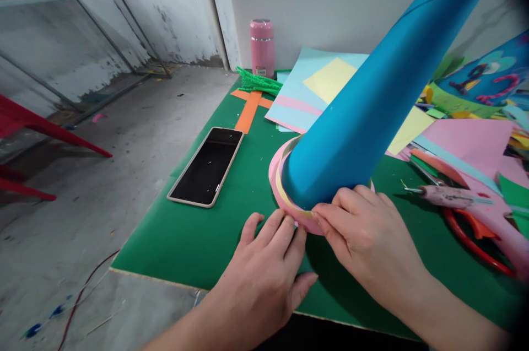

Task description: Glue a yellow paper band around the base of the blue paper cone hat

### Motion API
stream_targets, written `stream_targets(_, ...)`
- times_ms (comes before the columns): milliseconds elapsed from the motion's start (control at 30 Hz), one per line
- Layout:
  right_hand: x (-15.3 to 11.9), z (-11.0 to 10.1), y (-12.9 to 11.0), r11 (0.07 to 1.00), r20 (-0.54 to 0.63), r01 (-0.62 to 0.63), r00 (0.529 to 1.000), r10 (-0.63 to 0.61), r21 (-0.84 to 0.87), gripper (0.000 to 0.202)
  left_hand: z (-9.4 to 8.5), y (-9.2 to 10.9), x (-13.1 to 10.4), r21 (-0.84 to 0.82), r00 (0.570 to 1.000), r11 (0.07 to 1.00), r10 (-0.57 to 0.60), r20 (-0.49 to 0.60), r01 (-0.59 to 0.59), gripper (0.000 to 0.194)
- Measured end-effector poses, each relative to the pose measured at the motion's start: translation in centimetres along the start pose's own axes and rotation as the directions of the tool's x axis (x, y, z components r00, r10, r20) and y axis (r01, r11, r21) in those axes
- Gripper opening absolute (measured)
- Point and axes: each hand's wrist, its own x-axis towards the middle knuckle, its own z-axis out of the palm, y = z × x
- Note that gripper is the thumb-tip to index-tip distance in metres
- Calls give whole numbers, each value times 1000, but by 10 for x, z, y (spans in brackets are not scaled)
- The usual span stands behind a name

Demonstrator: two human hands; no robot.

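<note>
A tall blue paper cone (pixel 347 136) stands tilted to the right on a pink paper disc (pixel 276 166). A pale yellow paper strip (pixel 282 188) curves round the cone's foot. My right hand (pixel 367 235) is closed at the near side of the foot, its thumb and forefinger pinching the strip's edge. Part of the strip and disc is hidden behind that hand. Beside it, my left hand (pixel 268 268) rests with fingers stretched out, its fingertips touching the disc's near rim and nothing in its grasp.
On the green table (pixel 173 252) lie a phone (pixel 209 166), orange paper strips (pixel 249 111) and green pipe cleaners (pixel 256 84). Behind are coloured sheets (pixel 306 73) and a pink bottle (pixel 262 48). At right are a pink glue gun (pixel 450 196) and red-handled scissors (pixel 467 246).
</note>
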Motion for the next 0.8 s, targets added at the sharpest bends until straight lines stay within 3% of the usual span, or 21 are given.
stream_targets(133, -1, 0, 0, 1000, -8, 0, 1000, 0, 17, 27, -3, -3, 1, -15, 993, 1000, 8, -116, -10, 30)
stream_targets(233, 0, 1, 1, 1000, -14, 2, 1000, -2, 16, 24, -8, -10, 8, -6, 944, 999, -51, -327, 52, 16)
stream_targets(300, -1, 1, 1, 1000, -13, 0, 1000, 0, 23, 24, -14, -16, 16, 25, 923, 997, -60, -381, 75, 15)
stream_targets(367, -1, 2, 2, 999, -12, -8, 1000, 9, 37, 27, -22, -21, 28, 48, 961, 998, -24, -276, 39, 19)
stream_targets(433, -1, 3, 2, 999, -9, -17, 1000, 17, 50, 32, -29, -24, 39, 28, 996, 1000, 12, -83, -10, 22)
stream_targets(500, -1, 3, 2, 998, -5, -19, 1000, 19, 61, 35, -36, -25, 48, -7, 995, 1000, 23, 94, -23, 27)
stream_targets(567, -1, 3, 0, 997, 0, -23, 1000, 23, 68, 33, -40, -26, 54, -14, 980, 1000, 15, 200, -12, 29)
stream_targets(800, -5, -4, 13, 977, 65, -28, 998, 14, 210, 24, -40, -28, 63, 39, 962, 999, 4, 273, -16, 29)
